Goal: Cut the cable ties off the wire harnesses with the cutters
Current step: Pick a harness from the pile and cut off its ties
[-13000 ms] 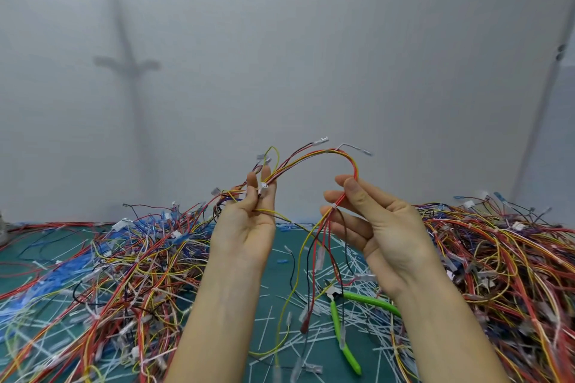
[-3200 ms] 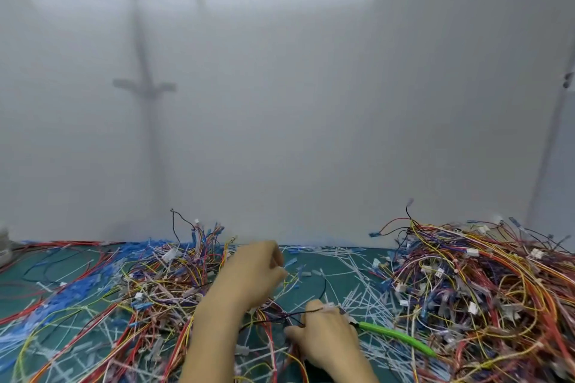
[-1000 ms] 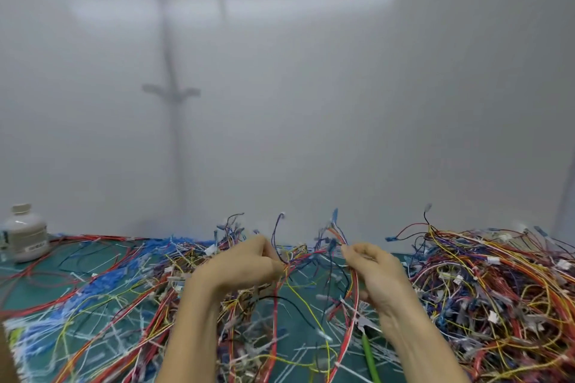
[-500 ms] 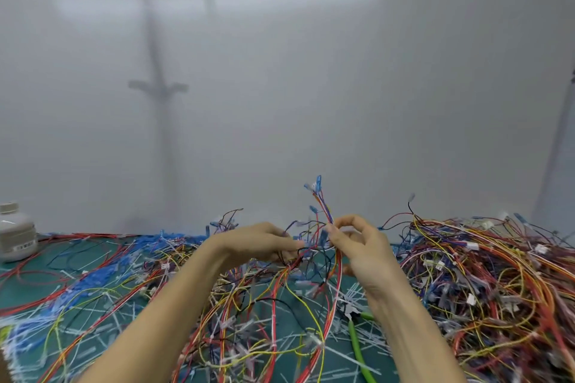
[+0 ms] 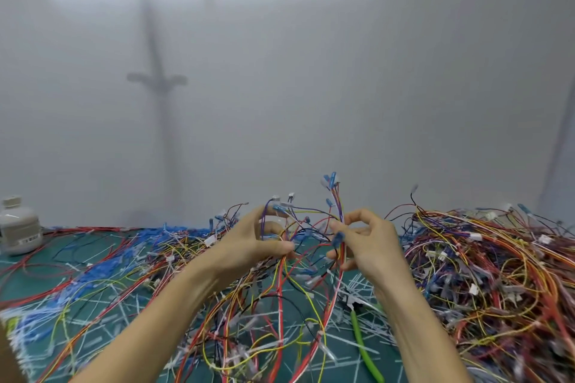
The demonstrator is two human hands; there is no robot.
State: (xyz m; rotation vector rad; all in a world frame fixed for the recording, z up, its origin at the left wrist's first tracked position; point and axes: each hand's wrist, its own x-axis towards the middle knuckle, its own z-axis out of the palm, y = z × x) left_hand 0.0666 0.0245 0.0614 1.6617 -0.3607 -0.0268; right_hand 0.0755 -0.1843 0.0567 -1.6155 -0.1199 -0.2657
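Observation:
I hold a wire harness (image 5: 311, 228) of red, yellow, purple and blue wires raised above the green mat (image 5: 28, 278). My left hand (image 5: 249, 246) pinches its left side. My right hand (image 5: 370, 242) pinches its right strands, whose blue connector ends stick up above my fingers. The rest of the harness hangs down into the tangle on the mat. The green-handled cutters (image 5: 361, 333) lie on the mat under my right forearm, with neither hand on them. No cable tie on the held harness is clear to me.
A big heap of harnesses (image 5: 497, 270) fills the right side. Looser wires and blue pieces (image 5: 102, 270) spread over the left. Cut white ties (image 5: 361, 284) litter the mat in the middle. A white bottle (image 5: 18, 228) stands at the far left by the wall.
My hands have drawn slightly apart, spreading the harness strands between them. One second ago the harness sat lower; it has come up. The cutters have stayed on the mat.

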